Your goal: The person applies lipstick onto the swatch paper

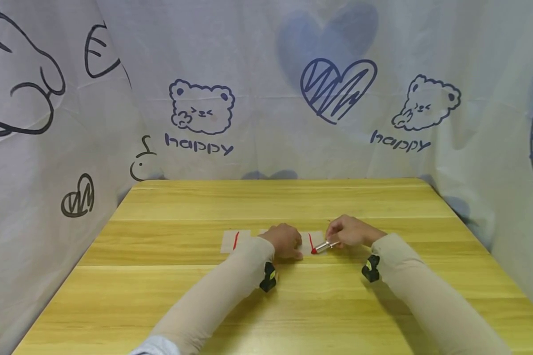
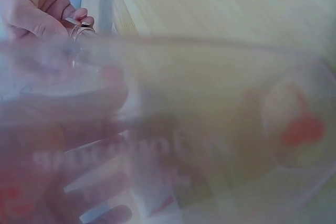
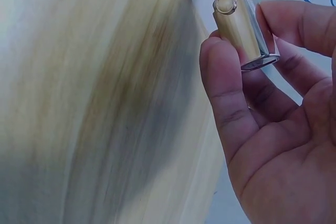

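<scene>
A lipstick (image 1: 323, 247) with a red tip and a silver and gold-toned case is pinched by my right hand (image 1: 348, 231). Its tip is right at the lower end of a red line on the right-hand paper piece (image 1: 318, 237). In the right wrist view, thumb and fingers grip the lipstick's case (image 3: 239, 30) near its base. My left hand (image 1: 284, 240) rests on the paper's left side, fingers spread in the left wrist view. Farther left lies another paper piece (image 1: 226, 242) bearing a red stroke. A paper edge (image 1: 262, 231) shows behind the left hand.
The wooden table (image 1: 266, 202) stretches around both hands. White cloth (image 1: 257, 59) with bear, heart and "happy" drawings hangs behind and at the sides. Blurred translucent film (image 2: 220, 98) with print covers much of the left wrist view. Dark devices (image 1: 371, 268) are worn on both wrists.
</scene>
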`<state>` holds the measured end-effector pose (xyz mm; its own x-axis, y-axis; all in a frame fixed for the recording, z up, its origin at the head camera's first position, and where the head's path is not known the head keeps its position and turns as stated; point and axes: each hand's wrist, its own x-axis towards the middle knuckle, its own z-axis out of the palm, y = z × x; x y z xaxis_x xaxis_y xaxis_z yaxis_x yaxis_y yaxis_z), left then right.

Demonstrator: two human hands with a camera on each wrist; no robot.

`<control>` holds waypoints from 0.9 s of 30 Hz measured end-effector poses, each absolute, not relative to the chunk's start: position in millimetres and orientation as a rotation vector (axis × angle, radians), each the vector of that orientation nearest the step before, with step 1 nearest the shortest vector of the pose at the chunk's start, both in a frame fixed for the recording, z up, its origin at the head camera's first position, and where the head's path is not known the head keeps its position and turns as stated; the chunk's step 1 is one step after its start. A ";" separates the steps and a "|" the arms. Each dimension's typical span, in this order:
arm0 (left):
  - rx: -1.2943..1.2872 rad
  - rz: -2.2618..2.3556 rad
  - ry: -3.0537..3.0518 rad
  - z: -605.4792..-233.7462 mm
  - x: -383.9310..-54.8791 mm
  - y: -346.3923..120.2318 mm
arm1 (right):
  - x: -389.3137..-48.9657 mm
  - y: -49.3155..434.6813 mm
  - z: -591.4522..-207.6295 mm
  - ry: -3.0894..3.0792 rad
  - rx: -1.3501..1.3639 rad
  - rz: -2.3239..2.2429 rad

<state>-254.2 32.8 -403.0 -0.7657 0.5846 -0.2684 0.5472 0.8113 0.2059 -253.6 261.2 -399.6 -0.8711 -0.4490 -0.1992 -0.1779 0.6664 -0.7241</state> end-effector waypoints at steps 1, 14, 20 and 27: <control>0.860 0.168 2.678 -402.7 -254.2 32.6 | -253.7 261.0 -399.6 2.522 -0.492 -1.041; 0.843 0.173 2.684 -400.7 -250.2 31.4 | -245.8 262.7 -393.9 2.488 -0.458 -1.131; 0.852 0.237 2.685 -399.9 -251.4 26.1 | -243.4 265.3 -393.1 2.500 -0.459 -1.190; 0.893 0.461 2.675 -396.4 -252.1 11.3 | -235.7 263.6 -390.7 2.556 -0.427 -1.299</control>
<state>-252.1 11.3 -396.4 -0.7687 0.6184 -0.1632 0.5280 0.7576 0.3837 -235.7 263.6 -390.7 -0.9279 -0.3638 -0.0817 -0.1483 0.5613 -0.8142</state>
